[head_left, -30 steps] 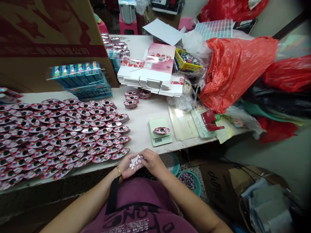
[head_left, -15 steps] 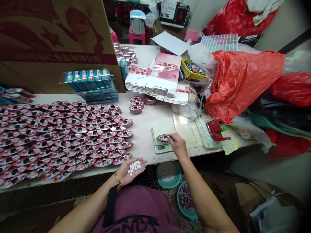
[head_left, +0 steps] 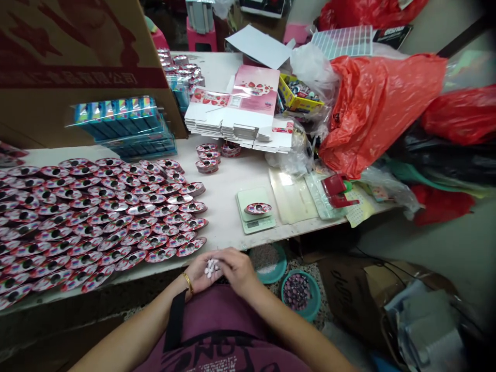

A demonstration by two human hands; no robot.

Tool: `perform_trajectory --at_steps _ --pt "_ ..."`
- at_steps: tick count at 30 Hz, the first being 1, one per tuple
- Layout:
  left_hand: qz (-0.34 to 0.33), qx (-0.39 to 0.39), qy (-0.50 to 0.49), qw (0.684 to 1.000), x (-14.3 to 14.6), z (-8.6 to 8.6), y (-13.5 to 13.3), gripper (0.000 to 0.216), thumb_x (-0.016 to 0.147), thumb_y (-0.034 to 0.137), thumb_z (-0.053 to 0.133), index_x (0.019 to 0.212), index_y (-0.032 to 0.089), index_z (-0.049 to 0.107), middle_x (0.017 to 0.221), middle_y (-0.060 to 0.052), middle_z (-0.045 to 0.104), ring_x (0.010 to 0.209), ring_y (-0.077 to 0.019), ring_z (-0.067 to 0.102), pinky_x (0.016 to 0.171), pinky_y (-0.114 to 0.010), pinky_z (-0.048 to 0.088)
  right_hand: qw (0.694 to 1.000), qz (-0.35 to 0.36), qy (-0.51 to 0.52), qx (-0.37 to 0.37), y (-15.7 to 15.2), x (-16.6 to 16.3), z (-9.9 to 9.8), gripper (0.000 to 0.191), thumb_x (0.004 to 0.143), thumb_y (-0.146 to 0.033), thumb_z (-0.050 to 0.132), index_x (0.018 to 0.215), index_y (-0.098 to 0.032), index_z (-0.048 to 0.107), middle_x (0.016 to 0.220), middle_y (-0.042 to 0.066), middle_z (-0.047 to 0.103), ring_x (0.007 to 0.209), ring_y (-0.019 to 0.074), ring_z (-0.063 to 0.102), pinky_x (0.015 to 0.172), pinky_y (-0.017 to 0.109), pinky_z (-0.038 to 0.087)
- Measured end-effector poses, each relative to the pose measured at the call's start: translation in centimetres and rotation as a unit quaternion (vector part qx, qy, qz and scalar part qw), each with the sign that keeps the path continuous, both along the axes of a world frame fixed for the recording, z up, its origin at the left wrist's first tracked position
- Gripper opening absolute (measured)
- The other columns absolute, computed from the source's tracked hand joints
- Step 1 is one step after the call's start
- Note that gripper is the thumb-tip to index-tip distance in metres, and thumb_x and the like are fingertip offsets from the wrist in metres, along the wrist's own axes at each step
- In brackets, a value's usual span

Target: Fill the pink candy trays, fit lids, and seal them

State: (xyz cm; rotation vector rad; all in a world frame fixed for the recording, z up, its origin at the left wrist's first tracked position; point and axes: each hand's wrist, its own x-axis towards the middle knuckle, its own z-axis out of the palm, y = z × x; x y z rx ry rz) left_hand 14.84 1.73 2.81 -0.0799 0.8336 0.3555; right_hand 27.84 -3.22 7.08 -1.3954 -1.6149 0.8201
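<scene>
My left hand [head_left: 199, 272] is palm up and cupped at the table's front edge, holding a small heap of white candy-like pieces [head_left: 211, 267]. Over that palm, my right hand [head_left: 237, 269] has its bent fingers drawn together at the heap's right side. Whether a piece sits between those fingertips I cannot make out. On the pale green digital scale [head_left: 253, 192], a boat-shaped printed container [head_left: 258, 208] with a dark opening rests untouched. The scale's display is too small to read.
Rows of similar containers [head_left: 117, 222] cover the table's left side. Behind them are blue wrapped packs [head_left: 123, 124] and a large carton [head_left: 81, 108]. Flattened pink-and-white boxes [head_left: 232, 121] lie at the back. Below stand two teal basins [head_left: 315, 302]. Red plastic bags [head_left: 380, 103] fill the right.
My right hand has let go of the container on the scale and come back to the pieces in my left palm. The whole view has shifted slightly.
</scene>
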Motion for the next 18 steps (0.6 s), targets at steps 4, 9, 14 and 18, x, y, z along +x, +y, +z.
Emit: perform_trajectory --at_steps 4,9,14,18 --pt "-0.007 -0.017 -0.006 1.000 -0.4 -0.2 0.0 0.014 0.075 0.011 0.045 0.068 0.006 0.056 0.057 -0.006 0.060 0.048 -0.0094 0.057 0.045 -0.016 0.046 0.990 0.047 -0.123 0.048 -0.5 1.0 0.1 0.024 0.081 -0.023 0.044 0.102 -0.019 0.055 0.098 0.006 0.058 0.091 0.0157 0.050 0.081 0.030 0.041" --pt "-0.027 -0.009 0.009 1.000 -0.5 0.4 0.4 0.022 0.075 0.011 0.046 0.093 0.005 0.057 0.083 -0.014 0.064 0.078 -0.0199 0.061 0.067 -0.027 0.049 0.975 -0.116 -0.186 0.045 -0.6 6.4 0.7 0.020 0.081 -0.020 0.042 0.094 -0.019 0.057 0.089 0.007 0.058 0.088 0.0170 0.050 0.079 0.032 0.041" --pt "0.009 0.000 -0.038 0.999 0.5 1.3 0.3 0.016 0.075 0.013 0.048 0.085 0.007 0.059 0.072 -0.008 0.063 0.062 -0.0136 0.060 0.058 -0.023 0.048 0.946 0.069 -0.303 0.091 -1.0 1.4 0.8 0.018 0.079 -0.016 0.043 0.093 -0.017 0.055 0.087 0.008 0.057 0.081 0.0176 0.052 0.070 0.029 0.044" --pt "0.009 -0.015 -0.044 0.999 0.6 3.1 1.2 0.012 0.076 0.024 0.051 0.081 0.016 0.058 0.080 -0.006 0.060 0.072 -0.0155 0.058 0.060 -0.027 0.048 0.910 0.005 -0.364 0.199 0.3 -0.8 0.1 0.013 0.076 -0.011 0.045 0.079 -0.018 0.056 0.084 0.007 0.059 0.062 0.0155 0.053 0.050 0.025 0.044"
